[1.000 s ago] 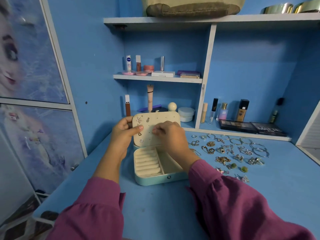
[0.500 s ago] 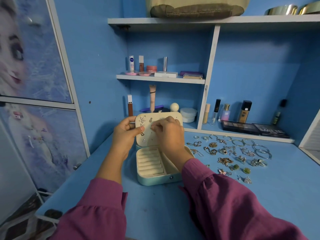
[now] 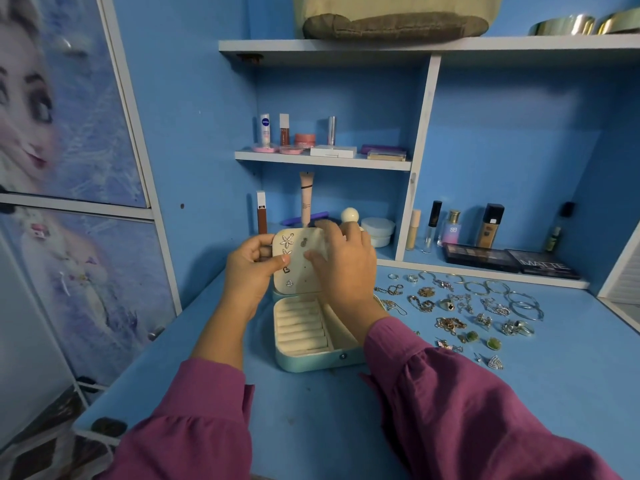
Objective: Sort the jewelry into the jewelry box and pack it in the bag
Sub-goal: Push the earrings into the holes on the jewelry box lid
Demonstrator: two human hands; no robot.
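Left grip (image 3: 254,268) holds lid (image 3: 299,261) edge | right grip (image 3: 343,268) pinches lid top

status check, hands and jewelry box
Left hand grips lid edge of open jewelry box. Right hand pinching at earring panel. Loose jewelry on desk, right; nothing blocking.

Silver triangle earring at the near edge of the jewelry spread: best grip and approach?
Pinch the silver triangular earring across its two slanted edges, coming from above. It lies flat on the blue tabletop, apart from the other pieces, so the fingers likely have room either side.
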